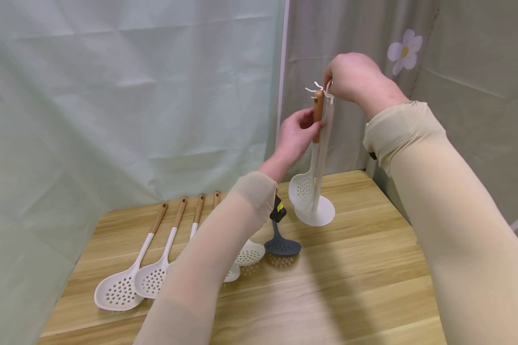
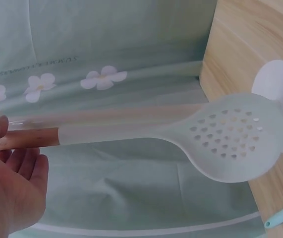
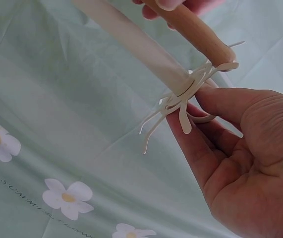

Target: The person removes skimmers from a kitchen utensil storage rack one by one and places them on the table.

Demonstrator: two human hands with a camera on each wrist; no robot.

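White slotted spoon with a brown wooden handle (image 1: pixel 312 143) hangs upright against the white rack's pole, its perforated bowl low beside the round base and its handle top at the hooks. Going from the left, four more white slotted spoons with wooden handles (image 1: pixel 131 275) lie side by side on the light wooden tabletop (image 1: pixel 349 287), then a dark grey slotted spoon (image 1: pixel 282 245) (its handle hidden behind the sleeve). The left hand (image 1: pixel 295 136) pinches the hanging spoon's wooden handle between thumb and fingers. The tall white utensil rack with thin hooks (image 1: pixel 323 143) stands near the tabletop's back edge. The right hand (image 1: pixel 356 79) curls its fingertips around the hook ring at the top.
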